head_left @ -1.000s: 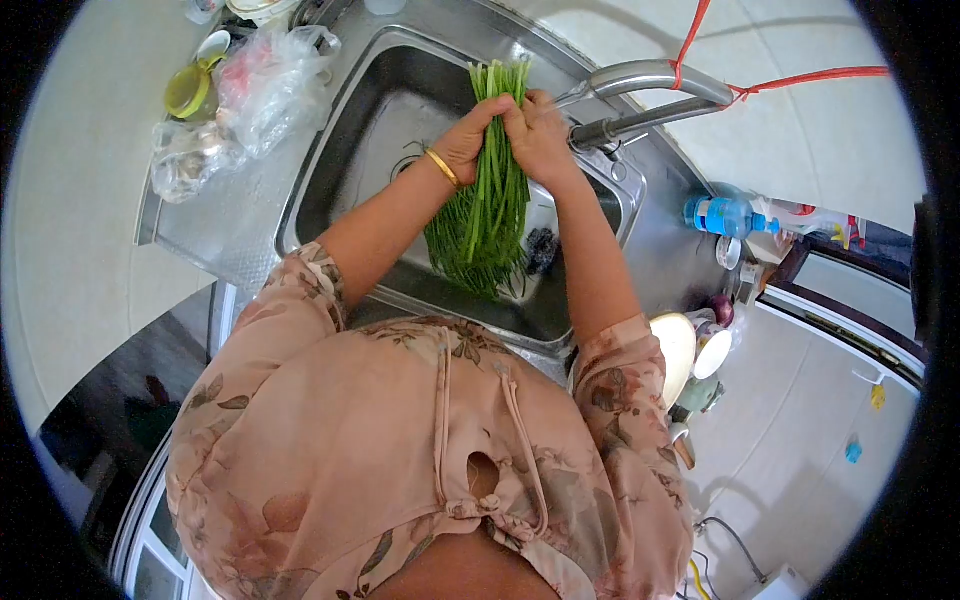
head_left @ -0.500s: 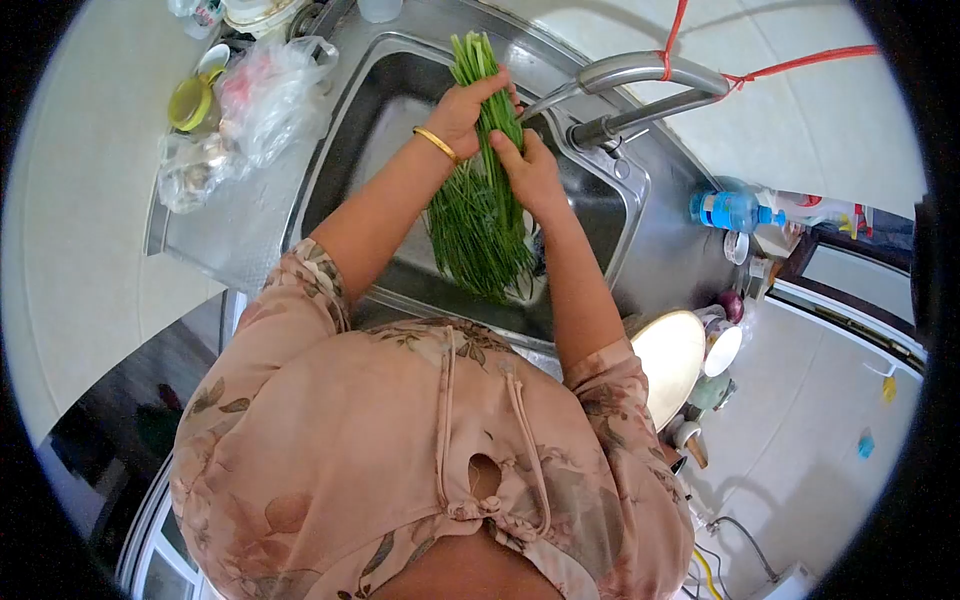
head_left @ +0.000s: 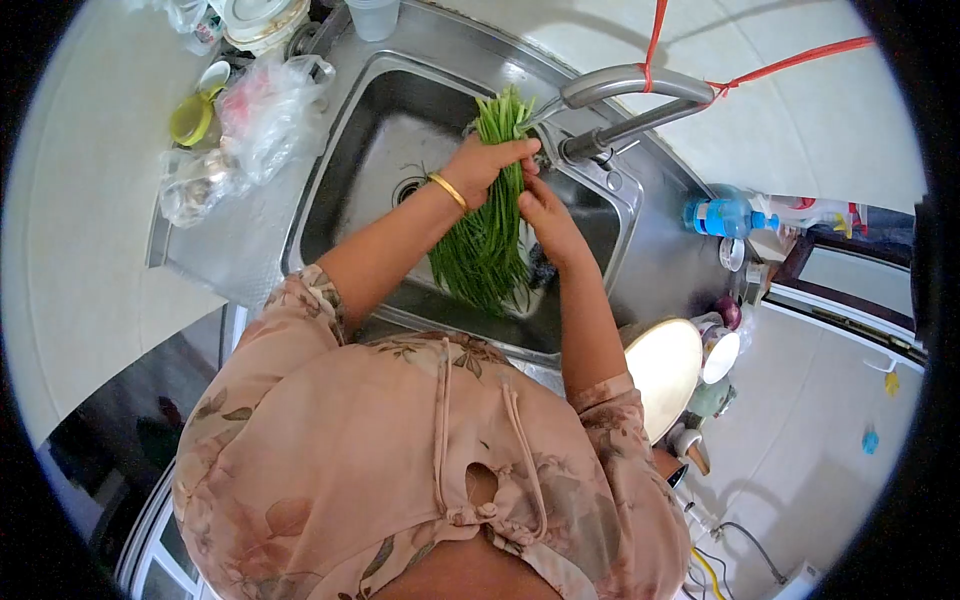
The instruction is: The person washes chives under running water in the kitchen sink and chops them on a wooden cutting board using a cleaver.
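Note:
A bunch of thin green stalks hangs over the metal sink, its cut ends up near the faucet and its leafy ends low in the basin. My left hand, with a gold bangle on the wrist, is wrapped round the upper part of the bunch. Against the right side of the stalks rests my right hand, its fingers partly hidden and curled at them. Water from the spout meets the cut ends. The drain shows left of my left wrist, with a few loose green strands beside it.
Clear plastic bags and a yellow-green jar lie on the left drainboard. A plastic cup stands behind the sink. On the right are a blue bottle, a red onion and a round pale board.
The bunch and both hands have moved down and slightly right in view, bringing the cut ends under the spout. The drain has come into sight.

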Tool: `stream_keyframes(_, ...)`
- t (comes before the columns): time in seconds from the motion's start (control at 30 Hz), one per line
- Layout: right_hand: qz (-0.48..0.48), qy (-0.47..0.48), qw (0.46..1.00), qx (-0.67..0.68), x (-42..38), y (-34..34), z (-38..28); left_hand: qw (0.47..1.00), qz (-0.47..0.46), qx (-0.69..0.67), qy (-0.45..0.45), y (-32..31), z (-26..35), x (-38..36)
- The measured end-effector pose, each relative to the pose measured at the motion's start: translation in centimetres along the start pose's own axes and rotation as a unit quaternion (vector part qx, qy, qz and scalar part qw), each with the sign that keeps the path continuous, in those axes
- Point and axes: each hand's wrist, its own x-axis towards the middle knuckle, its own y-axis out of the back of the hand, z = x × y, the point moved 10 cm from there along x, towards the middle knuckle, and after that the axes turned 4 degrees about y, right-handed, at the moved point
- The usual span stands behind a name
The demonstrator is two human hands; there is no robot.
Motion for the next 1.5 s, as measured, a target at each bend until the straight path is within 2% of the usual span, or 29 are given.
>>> stream_keyframes(0.07,-0.029,0.055,0.985,-0.164,1.0,-0.7,0.8,0.998,0.055,0.024,-0.028,0.4,0.1,-0.6)
stream_keyframes(0.1,-0.044,0.050,0.981,-0.181,1.1,-1.1,0.9,0.992,0.074,0.078,-0.069,-0.1,1.0,-1.1)
stream_keyframes(0.13,-0.059,0.045,0.977,-0.199,1.1,-1.6,0.8,0.991,0.069,0.092,-0.070,-0.3,1.0,-1.1)
stream_keyframes(0.2,-0.099,-0.028,0.989,-0.106,1.0,-2.6,1.1,0.988,0.063,0.119,-0.075,-0.2,1.6,-1.1)
stream_keyframes(0.3,-0.106,-0.073,0.985,-0.114,1.0,-1.8,1.5,0.994,-0.054,-0.079,-0.049,-1.5,2.6,-1.5)
stream_keyframes(0.4,-0.197,-0.133,0.970,-0.045,-0.4,-4.1,0.7,0.991,-0.078,-0.096,-0.048,-1.3,4.9,-1.3)
stream_keyframes(0.5,-0.220,-0.146,0.964,-0.039,-0.4,-4.8,1.1,0.993,-0.062,-0.093,-0.025,-0.8,4.0,0.1)
stream_keyframes(0.6,-0.203,-0.124,0.971,-0.016,0.5,-5.3,1.8,0.999,0.001,-0.032,-0.024,0.1,4.1,0.9)
stream_keyframes(0.63,-0.137,-0.044,0.987,-0.075,1.5,-4.5,0.9,0.999,0.026,0.000,-0.028,0.4,4.3,1.0)
stream_keyframes(0.7,0.003,0.117,0.975,-0.188,2.1,-2.9,-1.6,0.995,0.081,-0.048,-0.024,1.9,4.0,1.6)
stream_keyframes(0.73,-0.003,0.095,0.980,-0.173,2.3,-2.7,-1.1,0.991,0.107,-0.072,-0.021,2.5,3.8,1.9)
stream_keyframes(0.8,-0.013,0.051,0.988,-0.143,2.9,-2.2,-0.3,0.993,0.062,-0.100,0.022,1.8,3.2,2.2)
stream_keyframes(0.83,-0.036,0.001,0.997,-0.066,3.0,-2.2,0.3,0.992,0.040,-0.114,0.045,1.5,2.9,2.1)
stream_keyframes(0.9,-0.085,-0.100,0.987,0.088,2.6,-2.7,0.7,0.974,-0.118,-0.193,-0.019,-0.7,4.5,1.1)
stream_keyframes(0.93,-0.107,-0.110,0.979,0.136,2.5,-3.0,0.1,0.952,-0.194,-0.230,-0.053,-1.6,5.4,0.2)
stream_keyframes(1.0,-0.147,-0.128,0.954,0.230,2.1,-3.8,-0.8,0.970,-0.167,-0.169,-0.046,-0.8,4.2,-0.2)
stream_keyframes(1.03,-0.170,-0.122,0.954,0.215,2.1,-4.2,-1.1,0.977,-0.154,-0.139,-0.042,-0.5,3.5,-0.3)
stream_keyframes(1.13,-0.258,-0.160,0.924,0.231,1.5,-5.7,-0.4,0.958,-0.272,-0.081,-0.043,-2.7,2.4,-1.6)
stream_keyframes(1.27,-0.217,-0.147,0.957,0.123,2.4,-5.6,-0.3,0.988,-0.136,0.065,0.031,-0.3,0.9,0.0)
stream_keyframes(1.37,-0.135,-0.117,0.984,-0.002,3.4,-4.0,-0.2,0.996,0.004,-0.088,-0.023,3.0,1.5,1.8)
stream_keyframes(1.43,-0.084,-0.076,0.984,-0.135,3.6,-2.2,0.8,0.988,-0.012,-0.137,-0.073,3.7,4.2,1.9)
stream_keyframes(1.5,-0.052,-0.083,0.984,-0.146,2.9,-1.0,1.9,0.980,0.007,-0.160,-0.114,4.6,7.1,1.5)
